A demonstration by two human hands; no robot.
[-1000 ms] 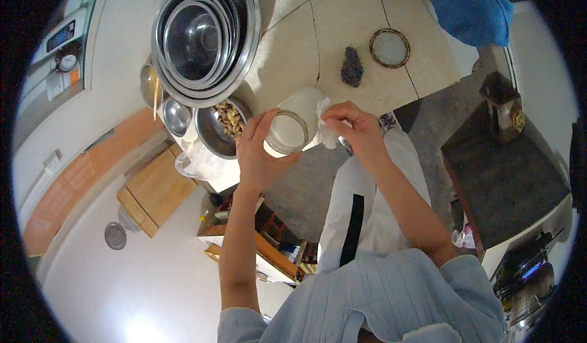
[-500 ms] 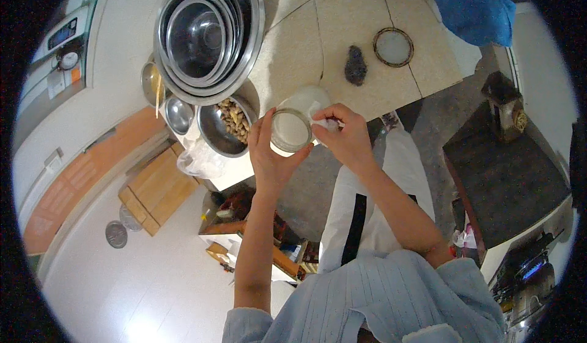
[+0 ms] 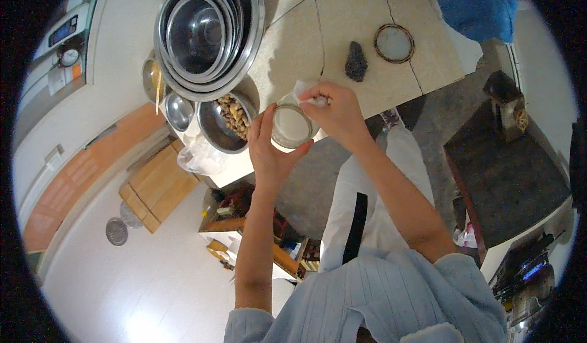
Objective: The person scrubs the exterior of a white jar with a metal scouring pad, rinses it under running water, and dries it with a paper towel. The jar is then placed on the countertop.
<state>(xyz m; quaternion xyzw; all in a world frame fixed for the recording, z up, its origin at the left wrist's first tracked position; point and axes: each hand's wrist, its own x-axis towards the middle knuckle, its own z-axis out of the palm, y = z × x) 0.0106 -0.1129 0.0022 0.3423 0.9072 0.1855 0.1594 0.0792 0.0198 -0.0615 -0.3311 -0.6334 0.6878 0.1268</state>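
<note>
A clear round glass jar [image 3: 291,126] is held at the table's near edge, its mouth turned up toward me. My left hand [image 3: 268,150] wraps its left side, with thumb and fingers spread around the rim. At the jar's upper right, my right hand [image 3: 332,112] pinches a white tissue [image 3: 302,91] against or just beside the glass; actual contact cannot be made out. Beyond them on the tabletop lie a dark grey scouring pad [image 3: 356,62] and a round pale disc with a dark rim [image 3: 394,43], possibly a lid.
Nested steel bowls [image 3: 202,34] stand at the far left. Below them are a steel bowl of what looks like peanuts [image 3: 234,118], a small steel bowl [image 3: 179,112] and a clear plastic bag [image 3: 200,158]. A blue cloth [image 3: 471,7] hangs over the far right corner. Wooden boards [image 3: 160,187] lean lower left.
My right hand has shifted up and left with the tissue, from the jar's right side to its upper rim. The left hand and jar have barely moved.
</note>
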